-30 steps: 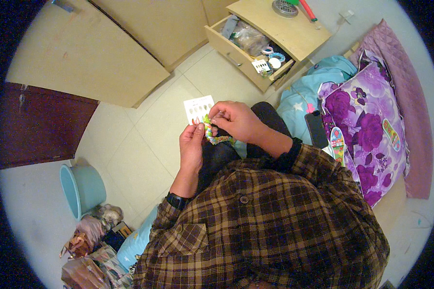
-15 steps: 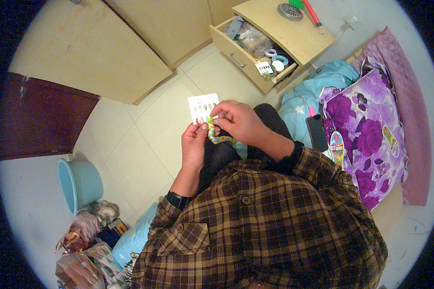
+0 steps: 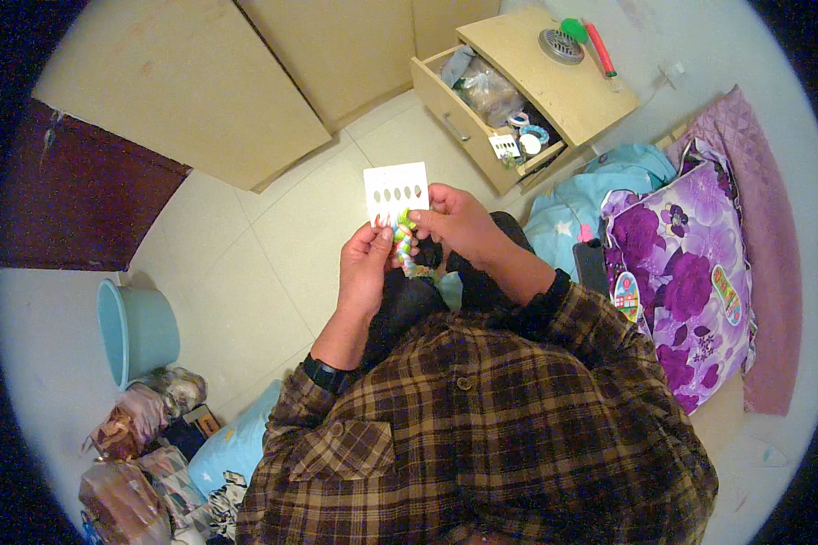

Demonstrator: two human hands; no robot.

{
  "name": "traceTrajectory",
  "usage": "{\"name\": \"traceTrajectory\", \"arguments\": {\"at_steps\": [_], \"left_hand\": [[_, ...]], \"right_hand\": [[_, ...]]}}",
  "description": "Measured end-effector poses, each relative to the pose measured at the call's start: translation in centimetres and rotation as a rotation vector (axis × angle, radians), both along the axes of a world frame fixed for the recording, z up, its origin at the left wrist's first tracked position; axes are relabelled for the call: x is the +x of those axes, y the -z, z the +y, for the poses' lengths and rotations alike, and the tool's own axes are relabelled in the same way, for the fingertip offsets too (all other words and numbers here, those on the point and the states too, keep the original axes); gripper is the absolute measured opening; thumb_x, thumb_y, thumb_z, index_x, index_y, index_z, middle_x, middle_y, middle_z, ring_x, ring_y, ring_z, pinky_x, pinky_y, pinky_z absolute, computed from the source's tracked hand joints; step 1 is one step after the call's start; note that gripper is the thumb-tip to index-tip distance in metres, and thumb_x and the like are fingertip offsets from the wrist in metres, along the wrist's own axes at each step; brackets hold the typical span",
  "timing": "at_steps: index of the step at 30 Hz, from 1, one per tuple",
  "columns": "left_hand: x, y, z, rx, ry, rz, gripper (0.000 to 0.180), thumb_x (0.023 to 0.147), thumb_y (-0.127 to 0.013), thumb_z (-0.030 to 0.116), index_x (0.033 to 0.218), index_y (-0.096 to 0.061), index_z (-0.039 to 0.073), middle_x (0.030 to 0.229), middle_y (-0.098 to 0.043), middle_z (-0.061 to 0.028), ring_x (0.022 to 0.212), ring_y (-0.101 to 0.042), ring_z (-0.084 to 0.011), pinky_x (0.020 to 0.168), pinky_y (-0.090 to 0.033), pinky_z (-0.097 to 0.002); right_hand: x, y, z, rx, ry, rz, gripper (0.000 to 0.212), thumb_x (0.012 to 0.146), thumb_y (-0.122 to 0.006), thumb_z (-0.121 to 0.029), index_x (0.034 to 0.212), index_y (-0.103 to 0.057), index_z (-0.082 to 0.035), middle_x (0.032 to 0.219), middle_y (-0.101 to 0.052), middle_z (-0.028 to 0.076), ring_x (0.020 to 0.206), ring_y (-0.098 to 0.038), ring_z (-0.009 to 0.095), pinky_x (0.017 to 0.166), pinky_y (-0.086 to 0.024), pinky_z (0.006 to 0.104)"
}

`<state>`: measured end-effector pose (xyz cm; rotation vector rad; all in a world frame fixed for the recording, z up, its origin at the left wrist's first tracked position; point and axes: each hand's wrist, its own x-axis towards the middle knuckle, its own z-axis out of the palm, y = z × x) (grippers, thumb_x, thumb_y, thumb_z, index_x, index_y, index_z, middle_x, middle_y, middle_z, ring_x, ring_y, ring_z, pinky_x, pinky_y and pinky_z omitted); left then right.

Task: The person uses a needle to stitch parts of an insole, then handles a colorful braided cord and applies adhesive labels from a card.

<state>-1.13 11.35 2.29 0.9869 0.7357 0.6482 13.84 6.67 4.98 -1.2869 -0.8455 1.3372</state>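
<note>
Above my lap I hold a small white card (image 3: 395,177) with a row of dark oval holes. A multicoloured braided cord (image 3: 411,268) in green, yellow, blue and pink hangs from its lower edge and curls down in front of my legs. My left hand (image 3: 364,271) pinches the card's lower left corner, its thumb beside the cord. My right hand (image 3: 463,227) grips the lower right edge, with the thumb against the green top of the cord. The fingers behind the card are partly hidden.
Ahead stands a wooden cabinet with a pulled-out drawer (image 3: 454,118) holding bags, rings and another holed card. A blue bucket (image 3: 150,331) and plastic bags (image 3: 123,500) lie to the left. At right are a purple floral pillow (image 3: 686,263) and a dark phone (image 3: 591,265).
My right fingers have moved from the front of the card to its right edge. The card now sits slightly higher and further right, its hole row more exposed. The view has shifted a little.
</note>
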Motion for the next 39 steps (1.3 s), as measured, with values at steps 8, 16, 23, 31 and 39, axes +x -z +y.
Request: {"name": "traceTrajectory", "arguments": {"at_steps": [8,16,23,31,39], "left_hand": [[0.3,-1.9,1.3,0.005,0.087,0.030,0.018,0.085,-0.045,0.016,0.094,-0.052,0.002,0.080,-0.057,-0.0047,0.066,-0.054,-0.0099,0.056,-0.044,-0.0194],[0.2,-2.1,1.7,-0.063,0.291,0.016,0.021,0.082,-0.049,0.018,0.097,-0.051,0.002,0.082,-0.059,-0.0086,0.072,-0.058,-0.0144,0.060,-0.047,-0.0222],[0.3,-4.0,5.1,-0.065,-0.015,-0.252,0.014,0.083,-0.047,0.011,0.094,-0.049,0.002,0.085,-0.059,-0.0121,0.072,-0.059,-0.0170,0.061,-0.049,-0.0252],[-6.0,-4.5,10.4,0.040,-0.484,-0.283,0.011,0.083,-0.047,0.012,0.093,-0.046,0.007,0.092,-0.057,-0.0144,0.080,-0.058,-0.0207,0.066,-0.051,-0.0288],[-8.8,-2.7,10.4,0.015,-0.554,-0.262,0.012,0.083,-0.048,0.011,0.094,-0.046,0.009,0.094,-0.056,-0.0139,0.078,-0.058,-0.0180,0.068,-0.051,-0.0296]], "right_hand": [[1.1,0.3,1.1,0.002,0.096,0.003,0.012,0.078,-0.051,-0.011,0.086,-0.049,-0.002,0.070,-0.058,0.005,0.056,-0.054,0.011,0.049,-0.043,0.0203],[1.6,0.1,1.5,-0.018,0.071,0.057,0.016,0.084,-0.045,-0.015,0.094,-0.048,-0.003,0.084,-0.056,0.005,0.068,-0.053,0.008,0.058,-0.042,0.0203],[0.4,1.9,-0.3,0.114,-0.597,-0.125,0.030,0.084,-0.046,-0.029,0.096,-0.050,-0.002,0.082,-0.057,0.004,0.071,-0.054,0.014,0.068,-0.043,0.0269],[5.0,1.2,-3.2,-0.066,-0.366,-0.232,0.022,0.084,-0.046,-0.023,0.089,-0.052,-0.003,0.067,-0.051,0.000,0.061,-0.048,0.008,0.056,-0.039,0.0214],[8.7,0.0,-6.1,-0.234,-0.126,-0.292,0.015,0.084,-0.045,-0.020,0.091,-0.051,-0.007,0.060,-0.048,-0.003,0.051,-0.044,0.005,0.043,-0.033,0.0173]]}}
